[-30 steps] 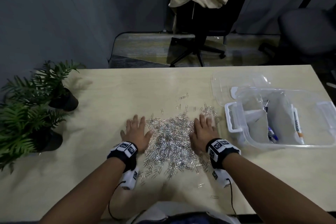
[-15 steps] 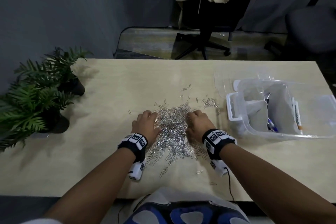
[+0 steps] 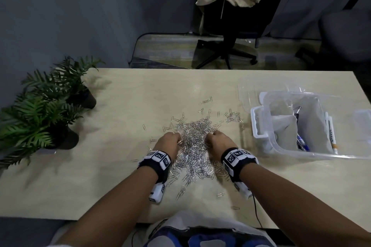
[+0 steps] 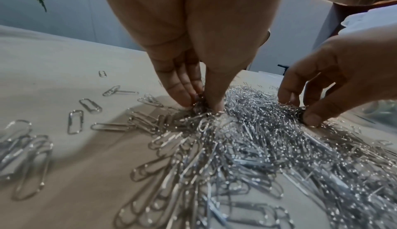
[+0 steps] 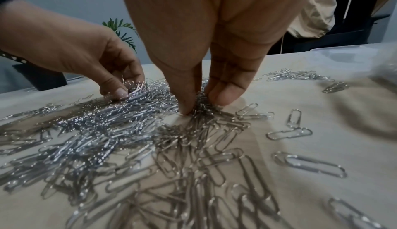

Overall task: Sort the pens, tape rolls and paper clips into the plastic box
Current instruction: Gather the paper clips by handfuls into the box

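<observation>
Mid-table, toward the near edge | clips [image 3: 193,144] heaped, tighter than before | left hand [image 3: 167,144] and right hand [image 3: 218,143], earlier flat, now pinch clips, fingers bunched | box [image 3: 261,122] at right edge.

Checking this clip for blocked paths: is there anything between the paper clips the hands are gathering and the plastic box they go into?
Nothing visible. Left hand and right hand pinch clips from the paper clip pile. Only bare table and stray clips lie between it and the plastic box, which stands open; its lid lies behind it.
</observation>
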